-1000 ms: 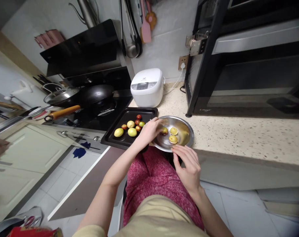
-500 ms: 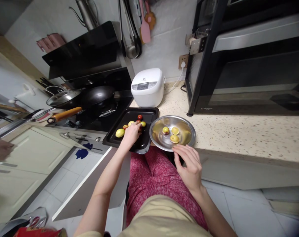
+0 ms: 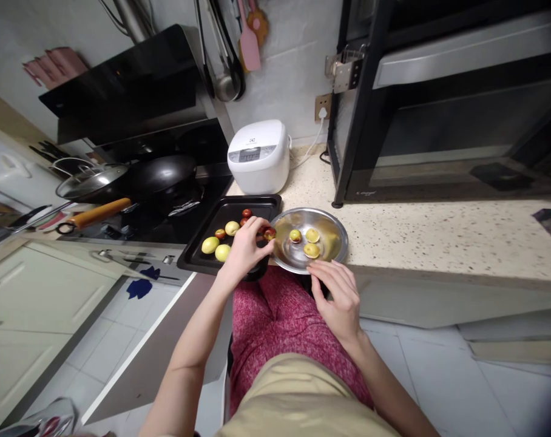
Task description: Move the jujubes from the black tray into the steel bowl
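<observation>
My left hand (image 3: 245,250) pinches a small red fruit (image 3: 269,233) just over the left rim of a steel bowl (image 3: 337,238). Inside the bowl lie three small yellowish fruits (image 3: 305,241). A black baking tray (image 3: 216,218) to the left of the bowl holds several yellow and red fruits (image 3: 222,240). My right hand (image 3: 338,297) rests at the counter's front edge, its fingertips touching the bowl's near rim.
A white rice cooker (image 3: 258,155) stands behind the tray. Left of it is a stove with a black wok (image 3: 159,176) and a lidded pan (image 3: 90,182). A black oven rack (image 3: 439,97) fills the right back of the speckled counter (image 3: 439,237).
My left hand left the bowl, reached into the tray, and came back toward the bowl rim with a red fruit. The right hand stayed at the bowl's near edge.
</observation>
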Available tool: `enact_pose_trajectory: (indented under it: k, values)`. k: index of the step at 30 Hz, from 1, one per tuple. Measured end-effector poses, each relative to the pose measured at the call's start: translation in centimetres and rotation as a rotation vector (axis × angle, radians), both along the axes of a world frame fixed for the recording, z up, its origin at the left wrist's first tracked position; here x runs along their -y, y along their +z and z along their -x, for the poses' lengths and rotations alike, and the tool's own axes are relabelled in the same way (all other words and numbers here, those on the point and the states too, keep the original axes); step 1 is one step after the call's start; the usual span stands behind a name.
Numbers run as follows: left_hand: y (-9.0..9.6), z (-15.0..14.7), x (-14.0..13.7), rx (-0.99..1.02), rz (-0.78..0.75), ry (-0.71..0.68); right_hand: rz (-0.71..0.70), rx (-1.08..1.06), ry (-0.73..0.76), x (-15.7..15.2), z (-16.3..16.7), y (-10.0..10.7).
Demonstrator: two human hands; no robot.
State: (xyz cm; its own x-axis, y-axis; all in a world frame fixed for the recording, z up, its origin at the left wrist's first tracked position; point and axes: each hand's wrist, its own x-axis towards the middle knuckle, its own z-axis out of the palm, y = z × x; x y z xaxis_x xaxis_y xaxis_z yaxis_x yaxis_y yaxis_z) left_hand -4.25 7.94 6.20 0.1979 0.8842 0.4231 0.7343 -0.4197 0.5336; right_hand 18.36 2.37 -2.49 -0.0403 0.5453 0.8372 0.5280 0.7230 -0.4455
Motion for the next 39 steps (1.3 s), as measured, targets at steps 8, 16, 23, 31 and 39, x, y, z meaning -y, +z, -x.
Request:
enact_pose_trajectory:
  k: [8,16,23,31,39]
  values:
    - [-0.1,-3.9,-0.9,-0.256,0.131,-0.119,0.008,0.006,0.002,0.0,0.0,0.0]
    - [-0.1,-5.1,-1.6,-0.508,0.225,0.006,0.015,-0.004,0.015,0.0,-0.1,-0.2]
    - [0.7,-5.6,-0.8,-0.617,0.232,0.111,-0.001,-0.004,0.008,0.0,0.0,-0.1]
    - [1.4,-2.4,0.6,-0.371,0.060,0.124,-0.001,0.011,0.015,0.0,-0.2,0.0]
    - [-1.9,4.2,1.6,-0.270,-0.014,0.348,-0.013,0.014,0.015,0.0,-0.2,-0.2]
